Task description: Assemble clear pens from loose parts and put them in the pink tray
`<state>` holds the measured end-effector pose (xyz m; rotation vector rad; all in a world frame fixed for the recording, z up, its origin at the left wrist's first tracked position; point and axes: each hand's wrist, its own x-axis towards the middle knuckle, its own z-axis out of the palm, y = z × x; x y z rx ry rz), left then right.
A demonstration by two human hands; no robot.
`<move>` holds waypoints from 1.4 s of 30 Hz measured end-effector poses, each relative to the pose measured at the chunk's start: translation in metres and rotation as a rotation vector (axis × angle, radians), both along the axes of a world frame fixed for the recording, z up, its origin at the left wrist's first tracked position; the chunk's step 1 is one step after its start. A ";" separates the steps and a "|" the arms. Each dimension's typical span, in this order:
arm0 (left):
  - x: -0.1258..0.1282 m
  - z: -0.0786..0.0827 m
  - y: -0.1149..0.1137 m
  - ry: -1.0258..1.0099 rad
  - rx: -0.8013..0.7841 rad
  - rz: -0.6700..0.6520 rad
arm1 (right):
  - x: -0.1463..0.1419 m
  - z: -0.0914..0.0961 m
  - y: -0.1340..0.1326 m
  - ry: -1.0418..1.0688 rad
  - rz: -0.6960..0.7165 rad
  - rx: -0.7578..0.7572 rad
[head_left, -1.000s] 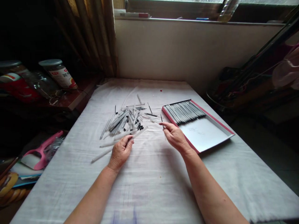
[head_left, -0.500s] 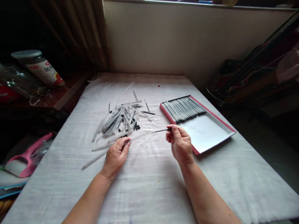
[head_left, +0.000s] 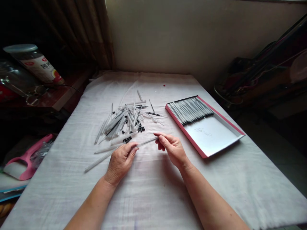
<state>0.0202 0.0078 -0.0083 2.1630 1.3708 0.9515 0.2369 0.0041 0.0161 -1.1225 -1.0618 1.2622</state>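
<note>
Characters on the jar label [head_left: 35, 66] and dark scribbles [head_left: 202, 131] in the tray [head_left: 216, 144], none legible.

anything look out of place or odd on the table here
A small red piece lies toward the far edge of the tablecloth; its color and distance from the black plugs make it look stray. The clear pen barrels lie crisscrossed in a heap, unlike the orderly row of pens in the box.

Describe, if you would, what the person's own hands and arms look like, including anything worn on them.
The left hand and right hand are both bare, with no gloves and no ring that I can make out. The left forearm and right forearm show no sleeve, watch or bracelet as far as they are in view.
</note>
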 end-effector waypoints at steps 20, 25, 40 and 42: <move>0.002 0.003 0.006 -0.379 -0.327 0.196 | -0.027 -0.011 0.074 -1.328 0.159 0.272; 0.001 0.003 0.006 -0.328 -0.300 0.211 | -0.012 -0.017 0.061 -0.703 -0.007 0.189; -0.001 0.002 0.005 -0.207 -0.270 0.185 | -0.004 -0.012 0.033 0.252 -0.037 -0.233; -0.001 0.002 0.005 -0.197 -0.262 0.185 | -0.003 -0.015 0.033 0.218 -0.024 -0.220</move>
